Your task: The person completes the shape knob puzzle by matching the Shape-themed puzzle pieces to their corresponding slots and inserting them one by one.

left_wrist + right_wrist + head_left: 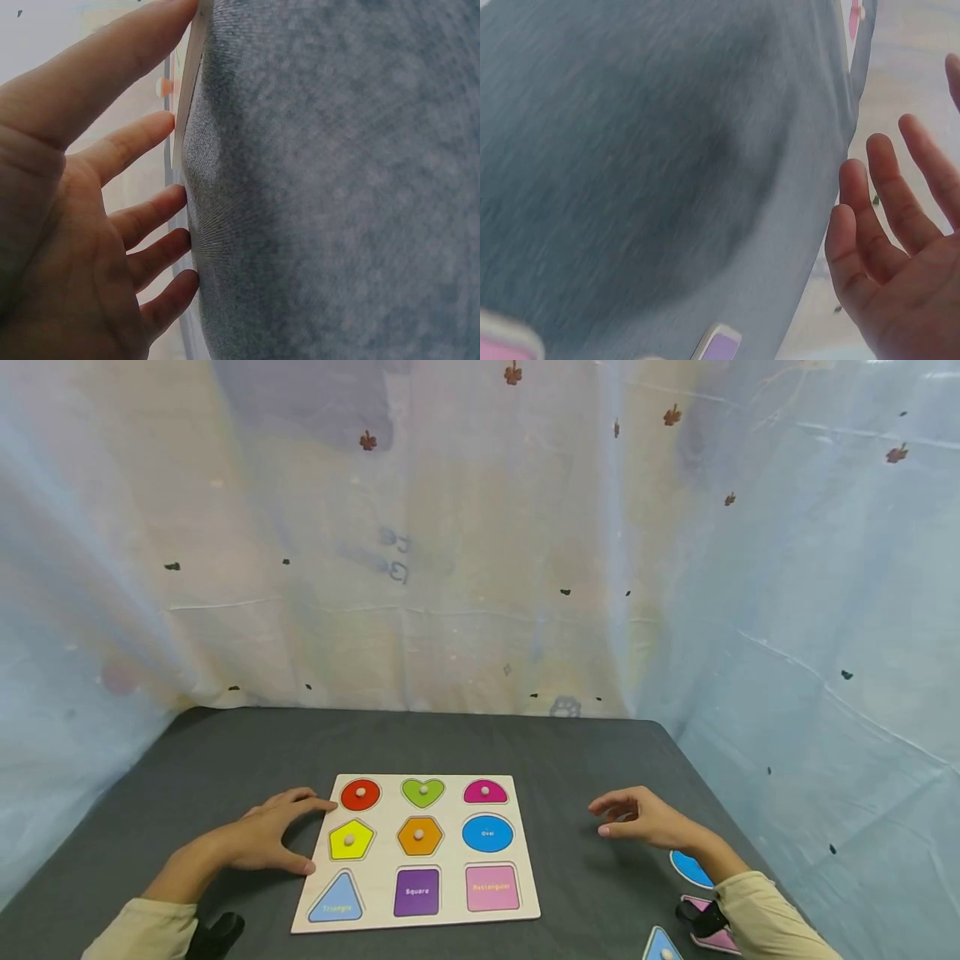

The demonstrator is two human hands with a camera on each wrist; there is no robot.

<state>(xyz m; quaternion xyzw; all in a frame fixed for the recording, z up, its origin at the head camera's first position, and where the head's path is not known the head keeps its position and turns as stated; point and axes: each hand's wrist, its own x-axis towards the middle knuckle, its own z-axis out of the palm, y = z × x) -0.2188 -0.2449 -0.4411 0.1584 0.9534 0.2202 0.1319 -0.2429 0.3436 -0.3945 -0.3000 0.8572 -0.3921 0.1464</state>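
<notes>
A wooden shape puzzle board (382, 793) lies flat on the table. In its upper part sit knobbed pieces: a red circle (367, 789), a green heart (412, 787), a magenta half circle (474, 793), a yellow pentagon (360, 852) and an orange hexagon (429, 847). Flat labelled spots without knobs read Oval, Triangle, Square and Rectangular. My left hand (262, 835) rests at the board's left edge, thumb and index finger spread along it. My right hand (648, 818) hovers over the table right of the board, fingers loosely bent around nothing.
Near my right forearm lie loose pieces: a blue oval (690, 868), a pink rectangle (723, 941) partly behind the wrist strap, and a blue triangle (657, 943). A purple piece (721, 347) shows in the right wrist view. Pale curtains (450, 527) surround the grey table (585, 752).
</notes>
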